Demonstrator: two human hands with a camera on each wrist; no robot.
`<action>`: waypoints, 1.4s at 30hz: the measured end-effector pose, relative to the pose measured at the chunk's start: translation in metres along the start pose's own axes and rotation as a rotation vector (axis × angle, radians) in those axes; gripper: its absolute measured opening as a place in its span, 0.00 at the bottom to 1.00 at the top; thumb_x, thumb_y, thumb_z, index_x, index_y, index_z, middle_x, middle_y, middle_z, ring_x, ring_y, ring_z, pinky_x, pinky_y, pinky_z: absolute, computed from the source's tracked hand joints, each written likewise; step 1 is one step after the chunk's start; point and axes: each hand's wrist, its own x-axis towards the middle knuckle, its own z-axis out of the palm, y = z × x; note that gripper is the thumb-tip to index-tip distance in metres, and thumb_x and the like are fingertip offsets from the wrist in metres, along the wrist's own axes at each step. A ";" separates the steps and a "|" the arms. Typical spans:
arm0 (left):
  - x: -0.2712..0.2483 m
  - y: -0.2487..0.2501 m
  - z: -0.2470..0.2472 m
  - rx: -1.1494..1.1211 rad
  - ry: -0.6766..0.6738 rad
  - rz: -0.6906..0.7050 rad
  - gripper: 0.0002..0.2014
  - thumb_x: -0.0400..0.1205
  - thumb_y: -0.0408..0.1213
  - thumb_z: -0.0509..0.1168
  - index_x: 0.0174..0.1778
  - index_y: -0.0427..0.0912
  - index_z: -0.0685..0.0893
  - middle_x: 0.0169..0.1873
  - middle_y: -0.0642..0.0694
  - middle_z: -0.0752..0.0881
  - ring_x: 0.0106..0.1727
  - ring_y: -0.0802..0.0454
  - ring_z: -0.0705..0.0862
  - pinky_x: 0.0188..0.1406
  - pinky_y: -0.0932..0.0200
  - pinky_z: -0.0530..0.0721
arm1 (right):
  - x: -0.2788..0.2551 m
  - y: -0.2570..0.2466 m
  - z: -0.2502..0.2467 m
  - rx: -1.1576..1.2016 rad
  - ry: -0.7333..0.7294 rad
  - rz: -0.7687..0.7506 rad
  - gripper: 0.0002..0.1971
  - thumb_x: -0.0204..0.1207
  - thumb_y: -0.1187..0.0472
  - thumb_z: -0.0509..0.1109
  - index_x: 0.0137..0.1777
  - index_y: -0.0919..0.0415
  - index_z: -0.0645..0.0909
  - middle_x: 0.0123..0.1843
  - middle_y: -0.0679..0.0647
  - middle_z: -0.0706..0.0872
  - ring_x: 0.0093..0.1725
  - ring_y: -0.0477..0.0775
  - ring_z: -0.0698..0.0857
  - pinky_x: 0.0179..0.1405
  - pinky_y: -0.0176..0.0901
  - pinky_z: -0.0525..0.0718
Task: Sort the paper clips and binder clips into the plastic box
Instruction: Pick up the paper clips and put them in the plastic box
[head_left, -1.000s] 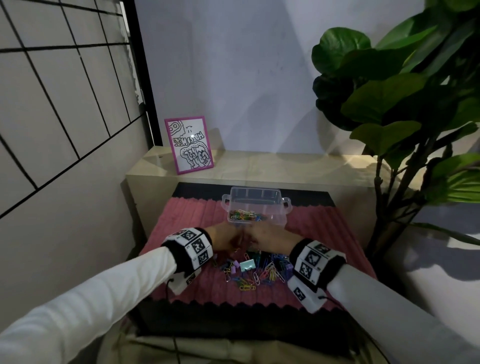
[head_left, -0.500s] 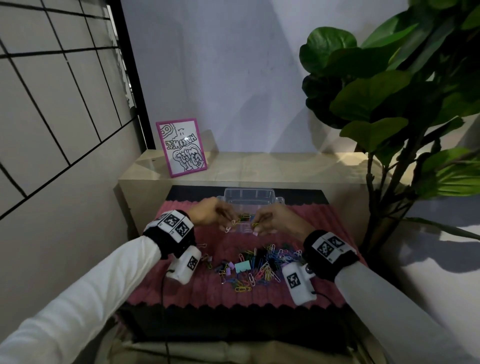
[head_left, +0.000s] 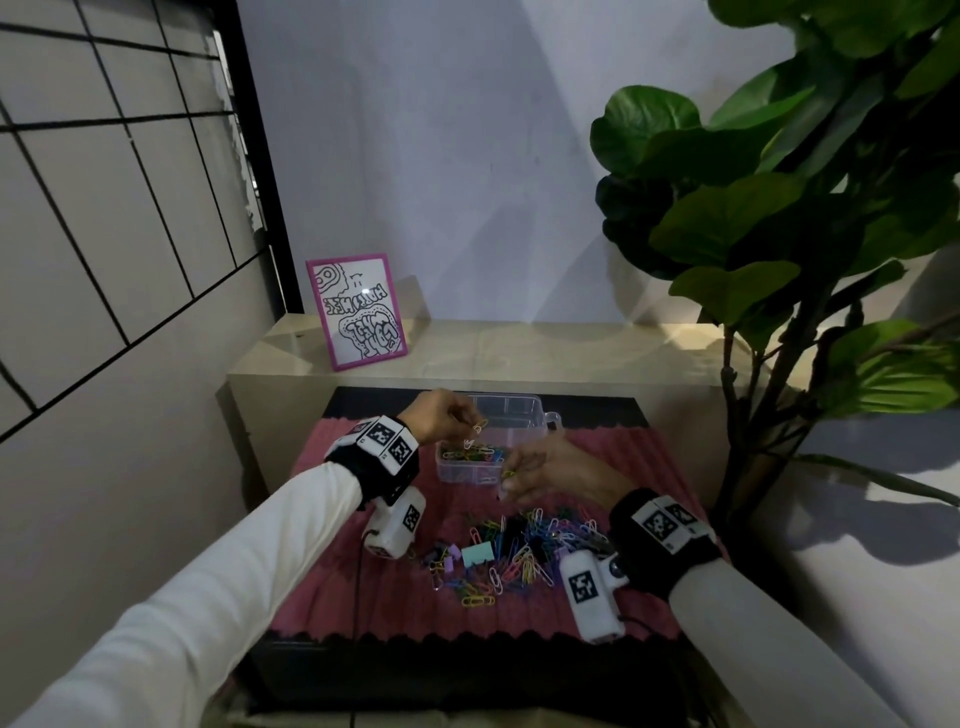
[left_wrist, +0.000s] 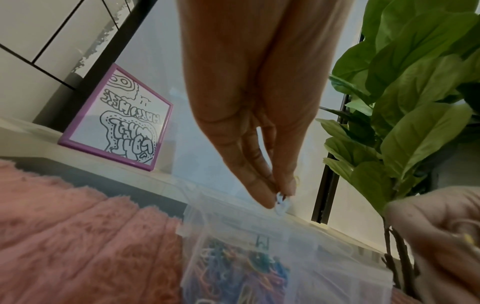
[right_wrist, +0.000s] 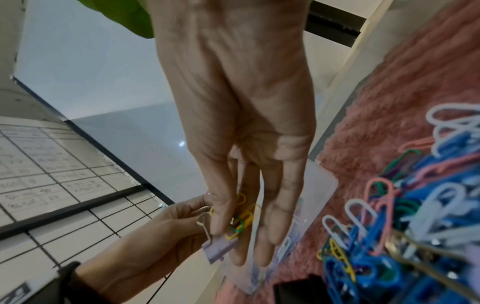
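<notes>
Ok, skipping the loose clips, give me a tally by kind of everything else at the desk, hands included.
Box: 1
Mat: 1
Frame: 1
Plant: 1
Hands: 2, left hand and right hand, each pinching clips
Total: 6

Multicoloured paper clips (head_left: 511, 558) on a pink ribbed mat (head_left: 363, 597).
</notes>
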 end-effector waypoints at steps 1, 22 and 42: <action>0.000 -0.001 0.000 0.012 0.006 -0.007 0.09 0.74 0.27 0.70 0.50 0.34 0.86 0.37 0.46 0.85 0.33 0.58 0.82 0.38 0.63 0.85 | 0.001 0.000 0.002 -0.038 -0.004 -0.004 0.05 0.71 0.70 0.73 0.38 0.60 0.82 0.36 0.50 0.91 0.43 0.52 0.89 0.47 0.42 0.86; -0.037 0.001 -0.018 0.193 -0.016 0.069 0.17 0.76 0.17 0.58 0.55 0.33 0.85 0.49 0.41 0.89 0.44 0.56 0.85 0.35 0.84 0.78 | 0.042 -0.036 -0.007 -0.607 0.289 -0.016 0.08 0.74 0.71 0.69 0.52 0.68 0.86 0.47 0.62 0.90 0.40 0.51 0.87 0.47 0.41 0.88; -0.035 0.002 0.055 0.205 -0.509 -0.001 0.17 0.71 0.33 0.74 0.54 0.32 0.83 0.36 0.51 0.83 0.33 0.68 0.79 0.34 0.75 0.75 | 0.003 0.001 0.001 -0.831 -0.117 0.123 0.07 0.71 0.72 0.72 0.43 0.60 0.80 0.34 0.45 0.80 0.32 0.40 0.80 0.29 0.28 0.76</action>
